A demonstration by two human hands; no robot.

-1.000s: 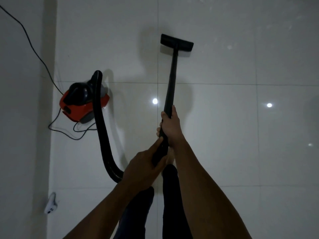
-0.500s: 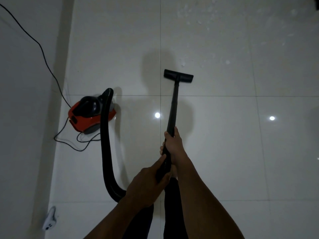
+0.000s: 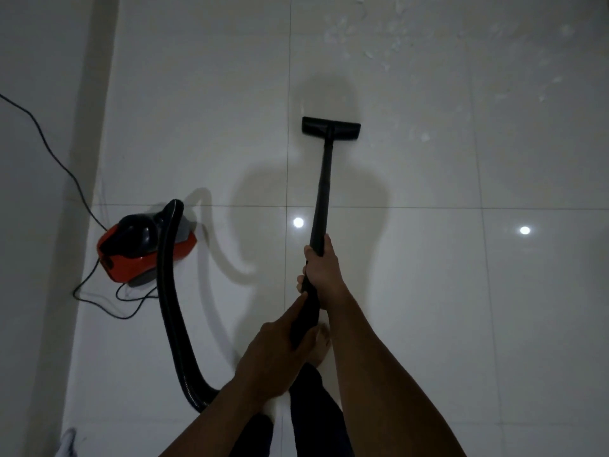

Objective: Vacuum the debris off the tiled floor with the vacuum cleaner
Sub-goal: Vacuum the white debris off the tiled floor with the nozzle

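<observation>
Tiled floor [image 3: 461,291]: one vacuum cleaner [image 3: 141,249], left hand [image 3: 276,351], right hand [image 3: 324,275] round one wand [image 3: 324,179]

Pale wall [image 3: 36,192] is running down the left edge. Small white object [image 3: 67,442] is lying beside it, blurred. Two light reflections [image 3: 298,222] [image 3: 524,230] are glaring, well apart.

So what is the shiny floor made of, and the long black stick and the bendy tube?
The floor looks like glazed ceramic tile: glossy, pale, with thin joint lines and lamp reflections. The stick seems hard matte black plastic, perhaps metal; dim light leaves that open. The bendy tube looks like ribbed flexible plastic: it curves and shows fine ridges.
</observation>
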